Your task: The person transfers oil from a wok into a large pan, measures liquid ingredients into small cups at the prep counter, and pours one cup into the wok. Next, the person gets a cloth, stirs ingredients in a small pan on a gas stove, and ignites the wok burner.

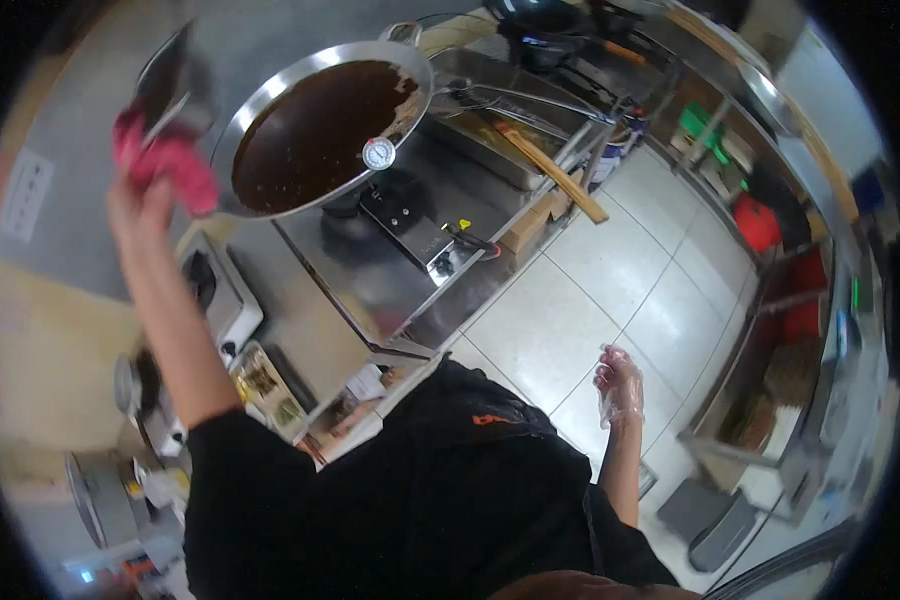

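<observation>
My left hand (148, 205) is raised at the upper left, closed around a bunched pink cloth (175, 165). Right above the cloth is a tilted steel vessel (192, 95) with a thin handle; the cloth seems to be around that handle, though the grip itself is hidden. Beside them sits a large two-handled steel wok (270, 90) with dark brown liquid (315, 135) in it. A round dial thermometer (378, 153) is at its near rim. Away to the right, my right hand (619, 388), in a clear plastic glove, hangs over the floor with loosely bent fingers and nothing in it.
The wok stands over a steel counter with a burner control box (415, 230). A wooden stick (555, 175) juts past the counter edge over the tiled floor (540, 310). Shelving (760, 300) lines the right side; a grey stool (705, 515) stands at lower right.
</observation>
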A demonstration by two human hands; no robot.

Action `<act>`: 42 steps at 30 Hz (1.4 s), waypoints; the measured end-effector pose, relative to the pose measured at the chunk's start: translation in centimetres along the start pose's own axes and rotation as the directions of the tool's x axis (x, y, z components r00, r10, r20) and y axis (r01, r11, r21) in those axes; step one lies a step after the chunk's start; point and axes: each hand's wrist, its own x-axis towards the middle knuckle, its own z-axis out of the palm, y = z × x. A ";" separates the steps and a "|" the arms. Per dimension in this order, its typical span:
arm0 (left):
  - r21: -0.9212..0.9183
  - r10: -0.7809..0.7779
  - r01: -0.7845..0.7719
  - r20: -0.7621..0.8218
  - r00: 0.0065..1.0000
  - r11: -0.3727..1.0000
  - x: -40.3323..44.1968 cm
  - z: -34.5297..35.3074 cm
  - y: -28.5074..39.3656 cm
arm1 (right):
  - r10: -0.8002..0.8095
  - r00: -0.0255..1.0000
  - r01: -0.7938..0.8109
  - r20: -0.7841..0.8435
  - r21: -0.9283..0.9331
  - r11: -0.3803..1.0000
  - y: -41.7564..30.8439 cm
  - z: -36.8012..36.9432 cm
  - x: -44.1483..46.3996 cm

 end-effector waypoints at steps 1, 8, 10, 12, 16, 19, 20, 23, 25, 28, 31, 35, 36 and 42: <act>-0.038 -0.023 0.023 0.001 1.000 0.999 0.6 4.2 -2.9 | -0.018 0.999 0.018 -0.028 0.001 1.000 -1.6 -1.2 1.3; -0.112 -0.186 0.173 -0.116 0.976 0.979 3.0 26.5 -26.8 | -0.087 0.996 0.084 0.030 0.079 0.993 -13.7 -11.5 13.7; -0.094 -0.199 0.182 -0.232 0.952 0.979 0.8 31.0 -33.2 | -0.078 0.996 0.075 0.048 0.061 0.995 -17.7 -14.4 18.0; -0.136 -0.189 0.157 -0.271 0.944 0.978 -0.4 33.4 -39.2 | -0.089 0.992 0.099 0.086 -0.117 0.988 -23.0 -14.2 21.7; -0.058 -0.228 0.220 -0.284 0.931 0.974 -2.9 36.5 -48.6 | -0.146 0.954 0.212 0.262 -0.244 0.946 -34.3 -11.3 28.9; -0.023 -0.230 0.242 -0.399 0.887 0.970 -5.2 40.0 -52.8 | -0.135 0.890 0.285 0.435 -0.302 0.909 -41.2 -7.1 34.7; 0.003 -0.228 0.259 -0.464 0.856 0.966 -6.0 41.6 -54.0 | -0.149 0.866 0.319 0.477 -0.300 0.899 -43.3 -5.3 36.4; 0.006 -0.195 0.228 -0.496 0.846 0.974 -6.5 46.2 -57.3 | -0.152 0.792 0.372 0.591 -0.271 0.888 -48.6 0.0 41.7; -0.023 -0.202 0.218 -0.479 0.854 0.976 -5.6 47.6 -59.4 | -0.144 0.719 0.384 0.680 -0.216 0.898 -50.3 3.3 45.2; -0.050 -0.210 0.210 -0.455 0.865 0.976 -3.1 49.6 -63.7 | -0.133 0.682 0.418 0.719 -0.234 0.878 -53.6 8.1 50.5; -0.090 -0.252 0.237 -0.441 0.862 0.967 -1.5 52.1 -66.1 | -0.080 0.664 0.432 0.743 -0.293 0.853 -56.6 12.8 55.5; -0.090 -0.227 0.209 -0.457 0.860 0.974 -0.4 50.5 -69.5 | 0.049 0.561 0.522 0.826 -0.400 0.753 -58.9 19.4 60.3; -0.094 -0.214 0.193 -0.478 0.852 0.977 -0.2 50.5 -70.2 | 0.085 0.516 0.566 0.853 -0.413 0.713 -59.2 21.2 61.7; -0.009 -0.122 0.143 -0.570 0.812 0.990 -0.5 53.0 -73.6 | 0.186 0.393 0.706 0.901 -0.425 0.566 -57.5 30.6 71.8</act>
